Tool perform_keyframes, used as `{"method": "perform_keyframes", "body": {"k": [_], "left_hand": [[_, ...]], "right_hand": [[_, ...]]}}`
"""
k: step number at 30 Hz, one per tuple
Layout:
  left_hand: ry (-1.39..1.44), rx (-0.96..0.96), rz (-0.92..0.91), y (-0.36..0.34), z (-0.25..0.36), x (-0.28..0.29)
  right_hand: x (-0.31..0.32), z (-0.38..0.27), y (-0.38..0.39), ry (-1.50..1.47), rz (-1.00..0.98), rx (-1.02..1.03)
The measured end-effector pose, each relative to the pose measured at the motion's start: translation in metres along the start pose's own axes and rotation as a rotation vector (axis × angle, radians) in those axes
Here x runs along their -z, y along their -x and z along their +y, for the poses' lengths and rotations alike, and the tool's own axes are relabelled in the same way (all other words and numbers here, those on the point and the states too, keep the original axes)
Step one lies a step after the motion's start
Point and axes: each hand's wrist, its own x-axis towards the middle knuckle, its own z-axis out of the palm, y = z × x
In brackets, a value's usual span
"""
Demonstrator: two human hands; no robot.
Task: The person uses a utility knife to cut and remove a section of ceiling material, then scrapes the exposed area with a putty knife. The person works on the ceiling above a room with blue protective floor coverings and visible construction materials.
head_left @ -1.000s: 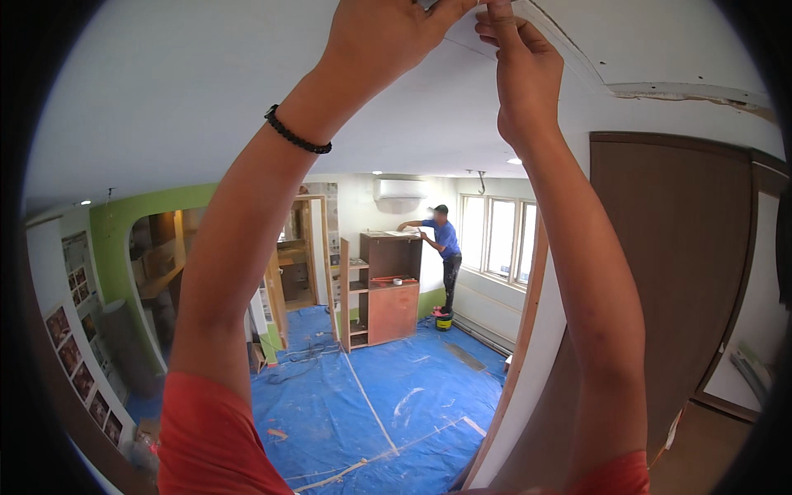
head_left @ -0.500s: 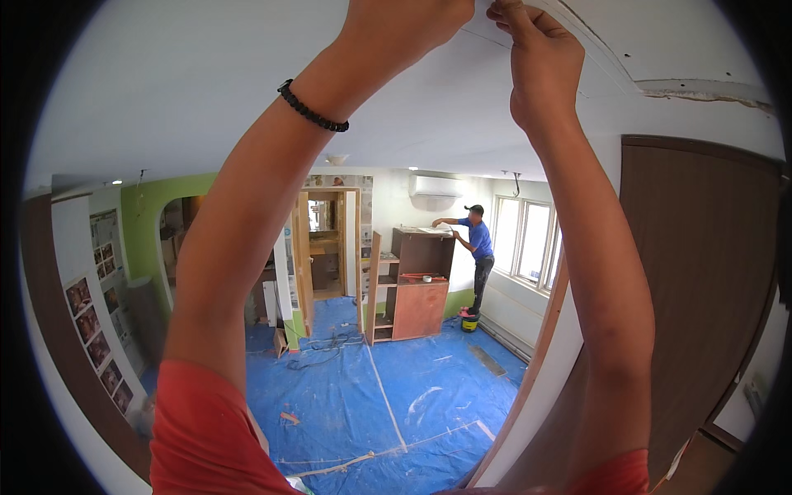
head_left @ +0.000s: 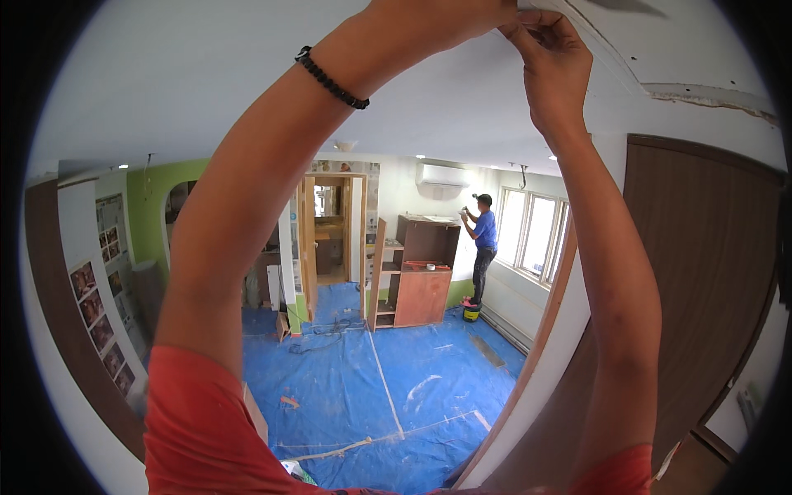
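Note:
Both my arms reach up to the white ceiling (head_left: 462,91), where a cracked seam runs beside my hands. My left hand (head_left: 450,15) is at the top edge, above a black beaded bracelet (head_left: 332,80); its fingers are cut off or hidden. Against it, my right hand (head_left: 561,62) is closed, thumb and fingertips pinched together. What lies in the pinch, if anything, I cannot make out. To the right of that hand, a dark grey flat shape (head_left: 629,7) pokes in from the top edge, too cropped to name.
Blue sheeting (head_left: 330,404) covers the floor below. A co-worker in a blue shirt (head_left: 487,231) stands on a bucket (head_left: 471,313) beside a wooden cabinet (head_left: 421,299) and windows (head_left: 540,231). A tall dark brown panel (head_left: 693,247) stands close on my right.
My left hand has shifted right, overlapping my right fingertips. The grey shape has appeared at the top. The co-worker's hands have left the cabinet top and are raised; my view has shifted slightly.

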Motion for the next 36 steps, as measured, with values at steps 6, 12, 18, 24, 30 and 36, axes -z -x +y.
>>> {"method": "perform_keyframes", "body": {"k": [6,12,18,24,30,36], "left_hand": [[0.098,-0.111,0.055,0.02,0.001,0.001],[0.671,0.649,0.007,0.033,0.0,0.01],[0.673,0.505,0.124,0.038,-0.002,0.011],[0.652,0.39,0.132,0.033,-0.008,0.014],[0.624,0.52,0.004,0.03,-0.001,0.015],[0.51,0.425,0.047,0.027,0.003,0.015]], "right_hand": [[0.012,0.003,-0.002,0.639,0.004,0.316],[-0.015,-0.049,-0.007,0.154,0.26,-0.292],[-0.035,-0.072,-0.01,0.108,0.3,-0.306],[-0.03,-0.057,-0.011,0.092,0.316,-0.325],[-0.026,-0.045,-0.01,0.01,0.293,-0.229],[-0.02,-0.038,-0.002,0.042,0.285,-0.231]]}}
